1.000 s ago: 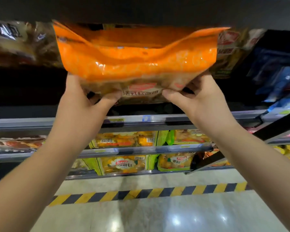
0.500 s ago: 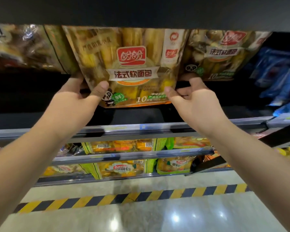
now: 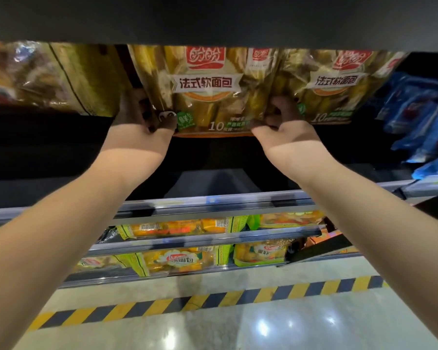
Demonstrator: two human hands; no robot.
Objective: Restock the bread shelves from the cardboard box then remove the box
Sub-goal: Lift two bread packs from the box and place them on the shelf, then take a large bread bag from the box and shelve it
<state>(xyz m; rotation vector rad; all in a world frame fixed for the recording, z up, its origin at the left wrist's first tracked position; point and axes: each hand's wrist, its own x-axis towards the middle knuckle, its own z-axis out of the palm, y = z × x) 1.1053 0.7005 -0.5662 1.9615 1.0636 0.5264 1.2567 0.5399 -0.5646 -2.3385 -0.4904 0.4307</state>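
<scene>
1. Head view, upper middle of the frame: a bread bag [image 3: 205,89] stands upright on the top shelf. It is gold and see-through, with a red logo and a white band of writing. Long rolls show inside it.
2. The left hand [image 3: 142,125] grips the bag's lower left corner. Its fingers are curled round the edge and the thumb is on the front.
3. The right hand [image 3: 281,122] grips the bag's lower right corner. Its fingers are bent and pinch the plastic.
4. The two hands are apart, one on each side of the bag. Both arms reach up from the bottom corners of the frame.
5. A second bread bag [image 3: 336,84] of the same kind stands just to the right, touching the first one.
6. Brown bags [image 3: 36,72] fill the upper left of the frame. They look blurry.
7. Blue packs [image 3: 415,117] lie at the right edge.
8. A dark board [image 3: 213,18] runs across the top of the frame, over the bags.
9. A silver shelf rail [image 3: 213,203] crosses the middle of the frame, below the hands.
10. Lower down, yellow and green packs [image 3: 172,228] lie on two more shelves.
11. At the bottom is a shiny floor [image 3: 238,332] with a striped line [image 3: 213,299] in yellow and black.
</scene>
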